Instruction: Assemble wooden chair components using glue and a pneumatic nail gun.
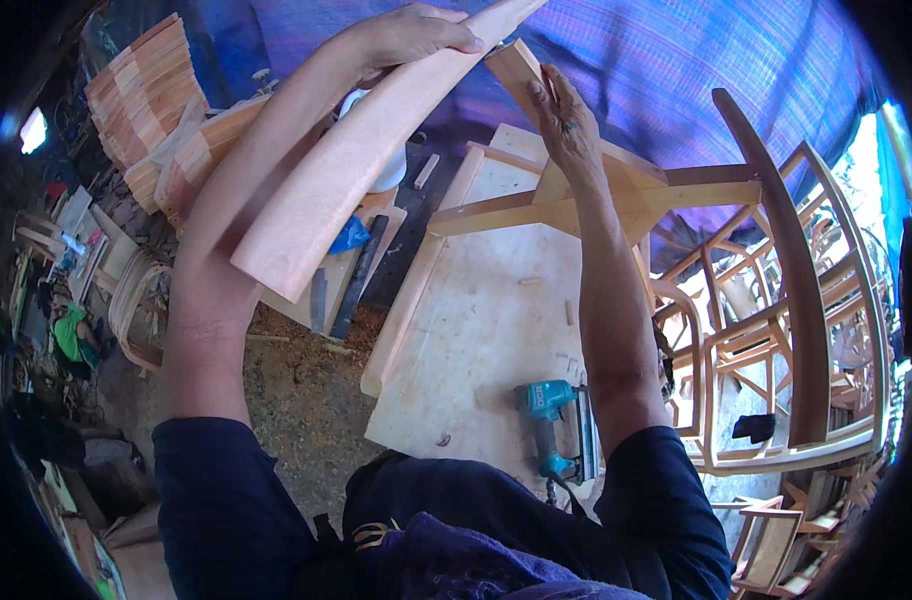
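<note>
A long, smooth, curved wooden leg (361,155) slants up across the view, with my left hand (406,38) closed round its upper part. The leg's upper tip runs out of view at the top edge. My right hand (568,122) grips the arm end of a cross-shaped wooden frame (626,208), just beside the leg. Whether leg and frame end touch I cannot tell. Another curved leg (801,300) meets the frame's right arm. The frame stands over a pale board (476,330), where a teal nail gun (550,402) lies near my right forearm.
Wooden chair frames (716,350) crowd the right side. Stacked wood strips (148,95) stand at the upper left. A blue-purple tarp (696,70) hangs behind. Sawdust (346,325) lies left of the board. Farther left, a person in a green top (68,335) is low down.
</note>
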Demonstrator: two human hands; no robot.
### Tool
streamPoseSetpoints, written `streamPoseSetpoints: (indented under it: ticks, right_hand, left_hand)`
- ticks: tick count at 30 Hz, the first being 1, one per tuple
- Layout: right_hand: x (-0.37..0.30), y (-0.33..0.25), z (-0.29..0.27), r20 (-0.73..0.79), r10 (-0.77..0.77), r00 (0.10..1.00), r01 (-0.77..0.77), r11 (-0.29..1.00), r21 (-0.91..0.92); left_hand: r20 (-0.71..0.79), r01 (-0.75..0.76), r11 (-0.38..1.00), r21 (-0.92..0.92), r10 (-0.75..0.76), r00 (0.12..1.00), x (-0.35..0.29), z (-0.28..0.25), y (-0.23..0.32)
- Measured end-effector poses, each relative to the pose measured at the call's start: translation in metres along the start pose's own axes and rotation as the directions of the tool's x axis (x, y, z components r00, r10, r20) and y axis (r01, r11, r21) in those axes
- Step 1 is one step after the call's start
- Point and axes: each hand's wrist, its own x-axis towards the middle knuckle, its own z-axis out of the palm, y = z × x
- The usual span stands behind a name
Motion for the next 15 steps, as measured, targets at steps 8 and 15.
streamPoseSetpoints:
  ticks: [8, 15]
  right_hand:
    - [0.002, 0.004, 0.001, -0.006, -0.011, 1.0, 0.011, 1.0, 0.013]
    - [0.002, 0.004, 0.001, -0.013, -0.019, 1.0, 0.02, 0.999, 0.031]
  left_hand:
    - [-0.058, -0.001, 0.999, 0.037, 0.003, 0.998, 0.003, 0.011, 0.006]
    - [-0.04, 0.027, 0.996, 0.087, -0.023, 0.999, 0.003, 0.017, 0.016]
